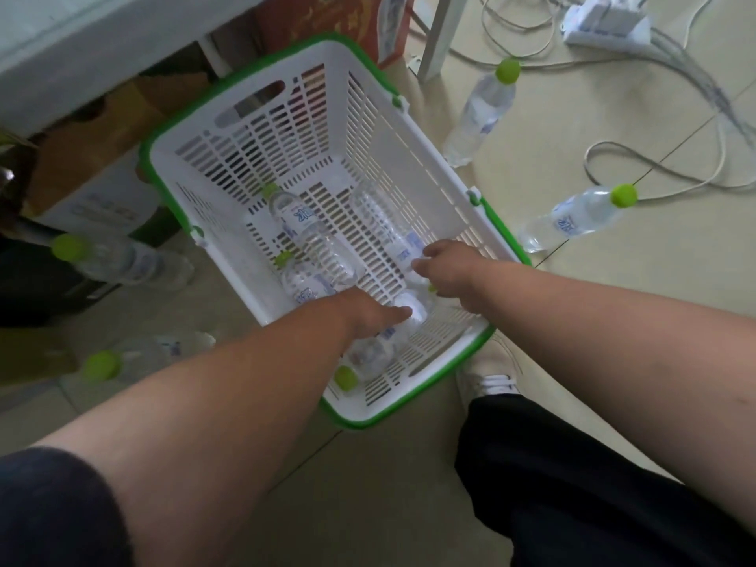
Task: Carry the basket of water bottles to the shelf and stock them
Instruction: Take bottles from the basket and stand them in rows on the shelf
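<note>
A white slatted basket with a green rim stands on the floor in front of me. Several clear water bottles with green caps lie inside it, one near its middle. My left hand reaches into the near end and grips a bottle whose green cap points toward me. My right hand is inside the basket too, closed on another bottle that lies along the right wall. Four more bottles lie on the floor around the basket: two at right and two at left.
A white table edge and cardboard boxes lie beyond the basket at left, a red box behind it. A power strip and loose cables lie on the floor at upper right. My shoe and dark trouser leg are beside the basket's near corner.
</note>
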